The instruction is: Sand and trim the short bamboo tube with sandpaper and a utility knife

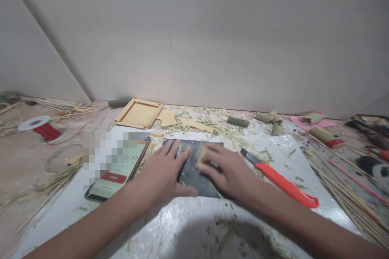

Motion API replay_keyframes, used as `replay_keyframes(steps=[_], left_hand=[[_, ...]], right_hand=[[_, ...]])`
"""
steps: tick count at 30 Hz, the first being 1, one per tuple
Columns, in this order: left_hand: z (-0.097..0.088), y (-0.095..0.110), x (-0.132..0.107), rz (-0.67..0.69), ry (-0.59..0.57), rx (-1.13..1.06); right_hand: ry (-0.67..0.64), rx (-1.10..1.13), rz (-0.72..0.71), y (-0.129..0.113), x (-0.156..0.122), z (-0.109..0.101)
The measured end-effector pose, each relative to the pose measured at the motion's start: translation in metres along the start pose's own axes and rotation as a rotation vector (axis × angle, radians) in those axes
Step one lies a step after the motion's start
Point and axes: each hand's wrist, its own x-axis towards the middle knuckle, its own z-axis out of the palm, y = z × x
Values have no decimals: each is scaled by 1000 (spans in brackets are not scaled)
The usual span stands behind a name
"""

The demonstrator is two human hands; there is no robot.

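Note:
A dark sheet of sandpaper [190, 176], dusted with pale powder, lies on the white covering. My left hand [165, 170] rests flat on its left side, fingers spread. Over the right half, my right hand [226, 166] is closed on a short pale bamboo piece [201, 157], which sits against the sheet; the fingers hide part of it. Just right of that hand is a red-handled cutter knife [285, 184]. Left of my left hand lies a phone [121, 170] with its screen lit.
Behind are a yellow tray-like frame [139, 113], cut yellow scraps [197, 124] and green shavings. Bamboo pieces [238, 121] lie near the wall. A red thread spool [45, 129] stands at left; thin bamboo sticks [343, 194] lie at right.

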Motion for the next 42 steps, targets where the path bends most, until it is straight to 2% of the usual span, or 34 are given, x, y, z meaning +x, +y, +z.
replay_keyframes(steps=[3, 7, 10, 14, 17, 18, 21, 24, 30, 35, 38, 42], left_hand=[[0, 0, 0, -1, 3, 7], [-1, 0, 0, -3, -4, 18], [-1, 0, 0, -3, -9, 25], [1, 0, 0, -4, 3, 17], [1, 0, 0, -2, 16, 17], [1, 0, 0, -3, 24, 16], [2, -1, 0, -3, 52, 11], [3, -2, 0, 4, 58, 10], [6, -2, 1, -8, 57, -5], [6, -2, 1, -1, 53, 3], [7, -3, 1, 7, 56, -6], [10, -3, 1, -3, 69, -16]], right_hand=[[-22, 18, -64, -5, -2, 3], [80, -66, -10, -1, -1, 6], [-36, -20, -144, 2, -1, 8], [114, -105, -23, 4, 1, 9], [29, -90, -151, 2, 3, 8], [44, -109, -157, 1, 4, 8], [127, -157, -77, -4, 5, 8], [40, -98, -157, -5, 6, 8], [92, -157, -36, 9, 15, 6], [41, -72, -62, -3, 10, 9], [-17, -10, -125, -9, 8, 13], [16, -16, -48, -10, 10, 12]])
